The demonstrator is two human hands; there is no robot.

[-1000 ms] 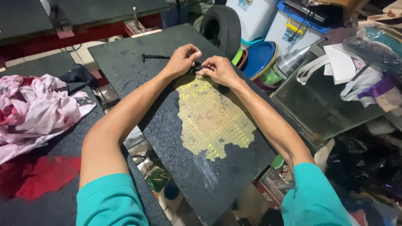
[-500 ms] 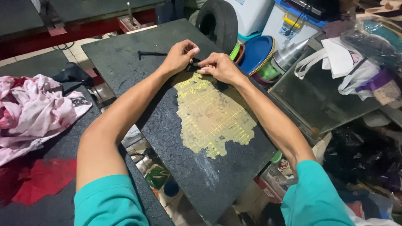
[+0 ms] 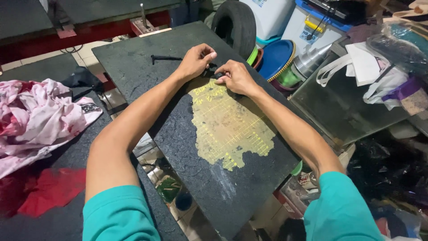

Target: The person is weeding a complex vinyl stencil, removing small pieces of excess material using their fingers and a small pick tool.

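Note:
A dark, rough board [image 3: 147, 58] lies tilted before me, with a worn yellowish patch [image 3: 227, 127] marked by faint grid lines in its middle. My left hand [image 3: 196, 60] and my right hand [image 3: 235, 76] meet at the patch's far edge, both pinching a small black piece [image 3: 211, 71] between the fingertips. What the piece is stays too small to tell. A thin black stick-like tool [image 3: 166, 58] lies on the board just left of my left hand.
Pink and white cloth [image 3: 38, 116] is heaped on the left over a red patch [image 3: 51, 189]. A black tyre [image 3: 236, 24], a blue lid [image 3: 275, 58], a metal cone [image 3: 312, 58] and white bags [image 3: 365, 64] crowd the back right. Clutter shows below the board.
Both hands stay together on the small black piece at the patch's far edge, with only slight finger shifts. The view has drifted a little.

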